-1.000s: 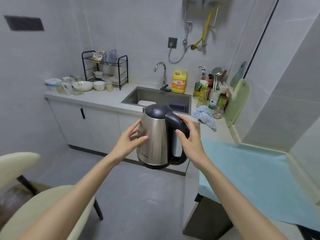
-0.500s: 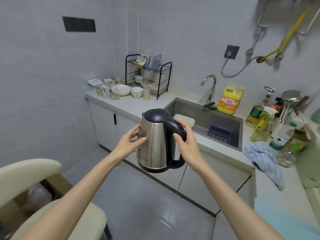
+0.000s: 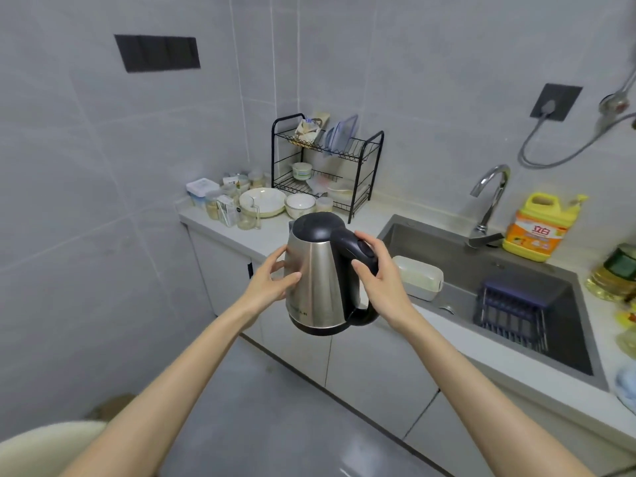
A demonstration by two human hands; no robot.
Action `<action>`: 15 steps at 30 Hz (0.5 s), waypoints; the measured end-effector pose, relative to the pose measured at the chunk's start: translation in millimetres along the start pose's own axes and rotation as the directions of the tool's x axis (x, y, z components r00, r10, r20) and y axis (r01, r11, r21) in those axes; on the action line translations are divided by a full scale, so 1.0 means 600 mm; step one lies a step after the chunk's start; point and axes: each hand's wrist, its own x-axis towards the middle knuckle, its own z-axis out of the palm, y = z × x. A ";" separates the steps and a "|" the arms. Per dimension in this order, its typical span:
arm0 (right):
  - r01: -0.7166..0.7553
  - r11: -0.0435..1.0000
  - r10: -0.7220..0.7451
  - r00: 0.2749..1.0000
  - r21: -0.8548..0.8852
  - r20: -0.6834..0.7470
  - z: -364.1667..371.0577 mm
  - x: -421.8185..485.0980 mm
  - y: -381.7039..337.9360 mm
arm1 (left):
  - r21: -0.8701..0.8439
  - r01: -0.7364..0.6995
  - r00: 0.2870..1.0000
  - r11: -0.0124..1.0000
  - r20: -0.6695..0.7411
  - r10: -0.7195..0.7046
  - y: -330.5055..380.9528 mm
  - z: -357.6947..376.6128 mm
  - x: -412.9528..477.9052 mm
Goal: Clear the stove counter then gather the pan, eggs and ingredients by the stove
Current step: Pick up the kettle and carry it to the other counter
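Head view: A person carries a stainless-steel electric kettle upright in mid-air above the grey floor, just in front of the kitchen counter and to the left of the sink. The right hand is wrapped around the black handle, taking the weight. The left hand cups the steel body, thumb across the front and fingers around the side, apparently to keep the kettle level and stop it swinging. The two-handed hold suggests the kettle is heavy or may hold water, though its contents cannot be seen.

The kettle appears to be one of the things being cleared from the stove area. The nearest bare spot is the counter strip between the sink and the bowls clustered beside the black dish rack. A lidded plastic box and a dark basket sit in the sink, and a yellow detergent jug stands behind it by the faucet. Neither the stove, the pan nor the eggs is in view, so the gathering seems not yet begun.
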 end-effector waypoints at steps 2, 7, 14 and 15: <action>0.001 1.000 -0.001 1.000 0.015 -0.001 0.015 0.058 0.014 | 0.001 0.009 1.000 1.000 -0.010 -0.009 0.004 -0.019 0.056; -0.007 0.999 0.006 1.000 0.045 0.023 0.055 0.191 0.085 | -0.036 0.051 0.997 0.998 -0.051 -0.053 -0.015 -0.054 0.195; 0.005 0.997 -0.010 0.997 0.073 0.077 0.107 0.382 0.199 | -0.058 0.106 0.985 0.993 -0.127 -0.113 -0.059 -0.089 0.394; 0.005 0.997 -0.012 0.996 0.075 0.091 0.116 0.416 0.218 | -0.062 0.119 0.983 0.991 -0.135 -0.126 -0.066 -0.095 0.428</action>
